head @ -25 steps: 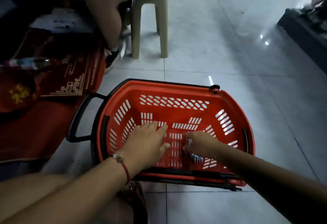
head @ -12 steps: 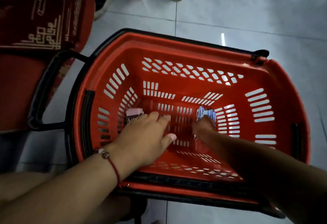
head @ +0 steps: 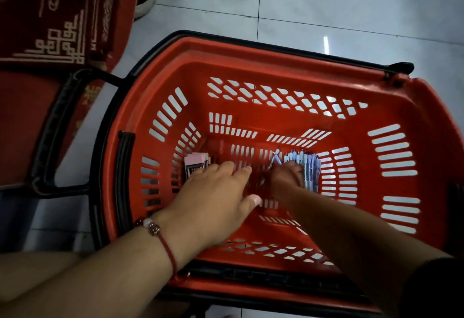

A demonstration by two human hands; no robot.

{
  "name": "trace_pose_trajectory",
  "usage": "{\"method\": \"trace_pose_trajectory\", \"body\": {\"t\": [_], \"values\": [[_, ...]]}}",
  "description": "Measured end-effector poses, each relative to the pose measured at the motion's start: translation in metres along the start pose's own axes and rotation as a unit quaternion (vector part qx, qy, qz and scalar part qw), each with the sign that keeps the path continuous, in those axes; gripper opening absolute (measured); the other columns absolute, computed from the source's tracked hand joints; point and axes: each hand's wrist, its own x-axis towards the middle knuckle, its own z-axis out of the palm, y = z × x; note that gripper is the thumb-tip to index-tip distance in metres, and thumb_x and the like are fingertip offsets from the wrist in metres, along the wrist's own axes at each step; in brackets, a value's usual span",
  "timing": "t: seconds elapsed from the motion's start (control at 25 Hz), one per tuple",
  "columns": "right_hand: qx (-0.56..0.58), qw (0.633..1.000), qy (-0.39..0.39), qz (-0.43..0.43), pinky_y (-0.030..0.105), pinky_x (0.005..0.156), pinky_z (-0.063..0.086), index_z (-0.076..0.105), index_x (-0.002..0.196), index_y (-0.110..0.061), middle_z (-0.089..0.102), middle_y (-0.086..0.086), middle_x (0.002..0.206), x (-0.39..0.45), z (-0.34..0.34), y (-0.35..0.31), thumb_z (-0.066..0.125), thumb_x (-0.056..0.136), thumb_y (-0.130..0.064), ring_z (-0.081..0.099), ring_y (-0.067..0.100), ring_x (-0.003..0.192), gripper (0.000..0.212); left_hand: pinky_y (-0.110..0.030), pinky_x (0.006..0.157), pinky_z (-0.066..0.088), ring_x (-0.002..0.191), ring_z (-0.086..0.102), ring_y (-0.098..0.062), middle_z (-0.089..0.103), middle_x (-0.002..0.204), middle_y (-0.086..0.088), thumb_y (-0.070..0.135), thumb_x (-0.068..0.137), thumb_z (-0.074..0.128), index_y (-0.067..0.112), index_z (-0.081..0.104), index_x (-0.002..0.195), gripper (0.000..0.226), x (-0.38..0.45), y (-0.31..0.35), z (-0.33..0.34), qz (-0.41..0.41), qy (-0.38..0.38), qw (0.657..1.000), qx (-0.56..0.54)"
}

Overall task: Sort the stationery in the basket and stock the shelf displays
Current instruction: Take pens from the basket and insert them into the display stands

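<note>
1. Stationery partly hidden: pink packs [head: 197,164] behind left hand [head: 216,202], fingers straight, resting over them.
2. Red basket [head: 391,106] floor: blue pens [head: 307,169] bundled, gripped by right hand [head: 286,179].

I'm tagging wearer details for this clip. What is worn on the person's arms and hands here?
The left hand is bare, and its wrist carries a thin red cord bracelet strung with a few round beads, one pale and the others darker. The right hand and forearm are bare, with no ring or watch visible; a dark sleeve edge shows near the frame corner.
</note>
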Motion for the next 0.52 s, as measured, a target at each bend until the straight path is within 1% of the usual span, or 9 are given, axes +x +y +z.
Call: {"method": "trace_pose_trajectory", "body": {"t": [0.08,0.12,0.2,0.24,0.28,0.32,0.4,0.44,0.52], "values": [[0.016,1.0,-0.007,0.011,0.038,0.092,0.046,0.027,0.141,-0.005,0.041,0.018,0.131,0.002,-0.003,-0.003,0.062,0.091,-0.039,0.048,0.03,0.118,0.07,-0.038,0.116,0.024,0.141,0.029,-0.017,0.031,0.153,0.004,0.06,0.097,0.034,0.03,0.02,0.152,0.064,-0.001,0.002,0.0,-0.002,-0.01,1.0,0.003],[0.018,1.0,0.001,0.013,0.037,0.087,0.047,0.028,0.141,-0.005,0.043,0.018,0.13,0.0,-0.005,-0.004,0.063,0.091,-0.04,0.049,0.03,0.116,0.07,-0.038,0.115,0.024,0.141,0.029,-0.018,0.031,0.153,0.003,0.06,0.097,0.034,0.03,0.019,0.152,0.064,-0.001,0.003,-0.001,-0.005,-0.016,1.0,0.005],[0.015,1.0,-0.001,-0.002,0.031,0.073,0.044,0.037,0.136,-0.005,0.05,0.016,0.122,0.006,-0.003,-0.001,0.061,0.093,-0.033,0.055,0.027,0.108,0.057,-0.039,0.115,0.025,0.14,0.029,-0.018,0.031,0.153,0.003,0.059,0.097,0.034,0.03,0.019,0.153,0.064,-0.001,0.003,-0.003,-0.003,-0.023,1.0,0.007],[0.028,1.0,-0.007,-0.008,0.028,0.069,0.044,0.043,0.131,-0.006,0.056,0.014,0.114,0.011,0.0,0.0,0.06,0.093,-0.029,0.059,0.025,0.099,0.047,-0.039,0.115,0.027,0.14,0.03,-0.018,0.031,0.153,0.003,0.059,0.097,0.034,0.03,0.019,0.153,0.064,-0.001,0.003,-0.003,0.0,-0.024,1.0,0.007],[0.026,0.999,-0.014,-0.016,0.027,0.067,0.049,0.049,0.125,-0.008,0.059,0.012,0.105,0.007,0.0,0.001,0.059,0.093,-0.025,0.061,0.024,0.089,0.038,-0.04,0.115,0.028,0.139,0.031,-0.018,0.032,0.152,0.003,0.059,0.097,0.034,0.03,0.019,0.153,0.064,-0.002,0.003,-0.003,0.005,-0.025,1.0,0.007],[0.007,0.999,0.0,-0.045,0.028,0.069,0.051,0.052,0.121,-0.01,0.06,0.012,0.1,0.012,0.006,0.005,0.057,0.094,-0.023,0.061,0.024,0.085,0.03,-0.04,0.114,0.029,0.138,0.033,-0.019,0.033,0.152,0.003,0.059,0.097,0.034,0.03,0.019,0.153,0.064,-0.002,0.004,-0.003,0.009,-0.026,1.0,0.005],[-0.031,0.994,-0.002,-0.104,0.03,0.074,0.048,0.051,0.12,-0.014,0.06,0.011,0.105,0.005,0.008,0.006,0.054,0.096,-0.022,0.06,0.025,0.091,0.025,-0.041,0.113,0.031,0.137,0.035,-0.019,0.035,0.15,0.003,0.059,0.097,0.035,0.03,0.02,0.152,0.064,-0.003,0.005,-0.003,0.012,-0.033,0.999,-0.002],[-0.023,0.992,-0.023,-0.118,0.031,0.073,0.046,0.048,0.122,-0.017,0.06,0.01,0.107,0.001,0.007,0.006,0.055,0.097,-0.023,0.06,0.025,0.094,0.027,-0.042,0.112,0.032,0.136,0.035,-0.019,0.036,0.15,0.003,0.059,0.097,0.035,0.03,0.021,0.152,0.064,-0.003,0.006,-0.003,0.012,-0.037,0.999,-0.005],[-0.061,0.982,-0.044,-0.175,0.031,0.073,0.049,0.042,0.13,-0.019,0.06,0.008,0.116,-0.003,0.007,0.01,0.059,0.096,-0.024,0.062,0.026,0.1,0.039,-0.042,0.112,0.033,0.135,0.037,-0.019,0.038,0.148,0.003,0.059,0.097,0.036,0.029,0.022,0.151,0.064,-0.002,0.006,-0.003,0.014,-0.039,0.999,-0.009]]}}
